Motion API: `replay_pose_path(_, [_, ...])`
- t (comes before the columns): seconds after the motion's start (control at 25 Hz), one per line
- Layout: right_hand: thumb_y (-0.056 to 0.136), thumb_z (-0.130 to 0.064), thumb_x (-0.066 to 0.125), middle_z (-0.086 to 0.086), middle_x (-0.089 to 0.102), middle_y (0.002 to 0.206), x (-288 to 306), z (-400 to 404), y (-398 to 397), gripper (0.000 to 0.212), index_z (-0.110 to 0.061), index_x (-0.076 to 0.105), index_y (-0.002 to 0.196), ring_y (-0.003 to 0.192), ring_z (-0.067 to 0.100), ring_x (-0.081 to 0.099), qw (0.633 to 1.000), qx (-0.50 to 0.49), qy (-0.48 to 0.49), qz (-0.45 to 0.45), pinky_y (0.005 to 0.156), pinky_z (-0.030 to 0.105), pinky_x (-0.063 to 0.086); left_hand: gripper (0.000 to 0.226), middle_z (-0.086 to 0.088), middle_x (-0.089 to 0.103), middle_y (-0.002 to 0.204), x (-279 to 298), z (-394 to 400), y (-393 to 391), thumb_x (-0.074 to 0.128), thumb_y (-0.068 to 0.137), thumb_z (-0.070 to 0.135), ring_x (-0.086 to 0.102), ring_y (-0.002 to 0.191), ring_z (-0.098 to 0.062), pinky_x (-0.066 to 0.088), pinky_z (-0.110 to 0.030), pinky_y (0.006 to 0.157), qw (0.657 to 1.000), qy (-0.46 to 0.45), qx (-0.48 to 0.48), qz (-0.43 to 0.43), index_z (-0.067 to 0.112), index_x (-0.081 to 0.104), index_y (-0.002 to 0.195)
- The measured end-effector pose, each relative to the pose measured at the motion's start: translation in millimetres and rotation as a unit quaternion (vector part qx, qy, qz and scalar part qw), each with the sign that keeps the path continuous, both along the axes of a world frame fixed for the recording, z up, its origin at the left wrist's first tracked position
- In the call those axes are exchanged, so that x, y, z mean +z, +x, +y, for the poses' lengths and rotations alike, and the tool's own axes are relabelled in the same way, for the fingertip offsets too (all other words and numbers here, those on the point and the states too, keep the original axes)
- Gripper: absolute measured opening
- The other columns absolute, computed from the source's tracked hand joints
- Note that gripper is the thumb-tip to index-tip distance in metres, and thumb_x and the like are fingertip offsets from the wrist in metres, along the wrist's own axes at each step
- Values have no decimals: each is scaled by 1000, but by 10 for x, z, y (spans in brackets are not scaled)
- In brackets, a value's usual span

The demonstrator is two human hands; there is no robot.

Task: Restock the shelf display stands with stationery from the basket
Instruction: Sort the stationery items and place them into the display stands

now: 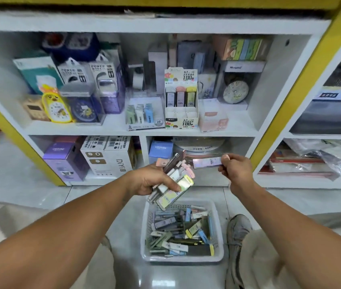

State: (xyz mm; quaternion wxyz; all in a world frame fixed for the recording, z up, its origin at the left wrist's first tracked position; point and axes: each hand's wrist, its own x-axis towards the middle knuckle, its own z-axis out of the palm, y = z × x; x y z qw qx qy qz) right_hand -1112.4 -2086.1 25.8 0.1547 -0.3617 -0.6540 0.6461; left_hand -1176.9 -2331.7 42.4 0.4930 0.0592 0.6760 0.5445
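My left hand (152, 180) grips a fanned bundle of pencil-lead cases (173, 180) above the white basket (219, 230), which lies on the floor holding several more loose cases. Level with it, my right hand (235, 166) pinches one pale lilac lead case (207, 163) by its end, held flat in front of the lower shelf. On the middle shelf stands a cardboard lead display stand (181, 119) with three cases in its back row and bare front slots. Beside it on the left is a clear display stand (145, 113) with green, white and blue cases.
Alarm clocks (56, 107) and power bank boxes (105, 76) crowd the shelf's left side; a pink box (213, 119) and a boxed clock (236, 88) stand right of the stands. Boxes fill the lower shelf. My shoe (238, 230) is just right of the basket.
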Motion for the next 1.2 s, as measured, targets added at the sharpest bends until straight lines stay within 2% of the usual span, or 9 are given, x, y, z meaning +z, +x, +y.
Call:
replay_pose_path(0.16, [97,-8,60,6,71,79,507,160,-147,18,-3,72,110,55,14,60,981,93,167,29,62,29,55,33,-16,75,97,506,-12,-69,73,73,-15,74,85,-27,59,-35,71,999,15,16,34,5,73,100])
replay_pose_path(0.28, [100,-12,57,6,72,95,980,158,-358,19,-12,69,115,64,12,65,946,160,274,63,63,22,55,37,-18,75,98,857,0,-192,73,71,-16,73,85,-30,59,-42,76,996,20,66,60,2,72,104])
replay_pose_path(0.4, [99,-19,60,3,70,90,1367,100,-597,4,-22,58,101,68,16,69,913,172,355,107,62,29,58,46,-19,75,94,1106,35,-392,75,68,-16,74,79,-30,60,-42,70,988,22,131,85,-2,68,111])
replay_pose_path(0.44, [98,-22,61,0,70,89,1454,75,-671,7,-25,56,96,70,16,69,895,173,392,121,64,32,58,47,-18,75,91,1163,55,-462,76,67,-17,74,77,-30,60,-43,68,984,22,154,90,-2,67,111])
replay_pose_path(0.6, [95,-20,64,-1,68,84,1602,-37,-1053,4,-21,62,98,75,19,66,825,184,503,180,70,38,55,52,-21,75,92,1276,134,-746,78,64,-16,73,77,-32,60,-50,73,972,36,215,90,-3,66,113])
replay_pose_path(0.8, [95,-17,65,3,68,93,1509,-112,-1533,10,-16,62,104,78,22,61,777,194,573,172,67,34,48,51,-20,75,90,1277,183,-1002,80,61,-15,74,79,-36,59,-57,70,969,51,230,73,0,68,108])
replay_pose_path(0.92, [93,-16,67,5,67,89,1442,-133,-1717,9,-11,62,98,75,23,58,756,199,595,187,62,35,45,50,-19,75,93,1253,214,-1100,81,60,-14,73,86,-36,58,-57,79,971,49,225,66,0,70,106])
replay_pose_path(1.04, [92,-13,67,8,68,90,1369,-135,-1842,8,-7,65,97,79,28,61,735,235,612,174,66,42,50,54,-18,75,99,1235,217,-1162,83,59,-13,72,93,-35,56,-55,86,973,45,219,59,0,70,110])
replay_pose_path(1.2, [98,-12,59,13,69,107,1298,-130,-1878,19,-2,72,107,91,33,65,708,267,640,132,77,44,54,46,-18,76,94,1214,201,-1180,79,64,-14,74,86,-32,59,-48,78,977,62,203,33,0,71,107])
